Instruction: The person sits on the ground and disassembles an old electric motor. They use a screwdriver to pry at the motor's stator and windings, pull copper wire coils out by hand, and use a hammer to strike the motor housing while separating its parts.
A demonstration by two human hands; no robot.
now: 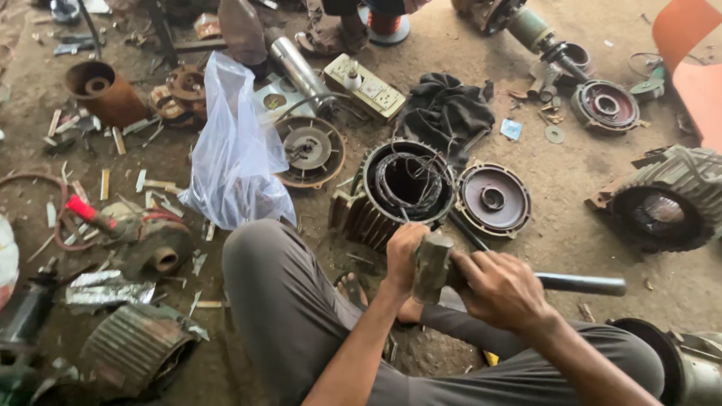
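We see the left hand (404, 252) clenched around a thin rod that runs up toward the motor housing (398, 192), the fingers wrapped tight just below its rim. The right hand (502, 289) grips the grey handle of a hammer (432, 267), fingers closed round it, with the blocky steel head standing upright between the two hands and touching the left one. The handle sticks out to the right, over the bent right knee.

The motor housing lies on its side on the dirt floor, in the middle of it, open mouth turned toward us, with loose copper windings (410, 180) curled inside. Just beside it to the right lies a round end cover (492, 199), flat on the floor. Behind the housing we make out a black cloth (444, 109) and a beige power strip (365, 86). To the left a clear plastic bag (237, 154) stands crumpled, with a round fan cover (310, 150) next to it.

Near the right edge of the floor sits another ribbed motor body (665, 199), and toward the far right a rotor with shaft (594, 94). The near left corner holds a ribbed grey casing (135, 346) amid metal scraps.
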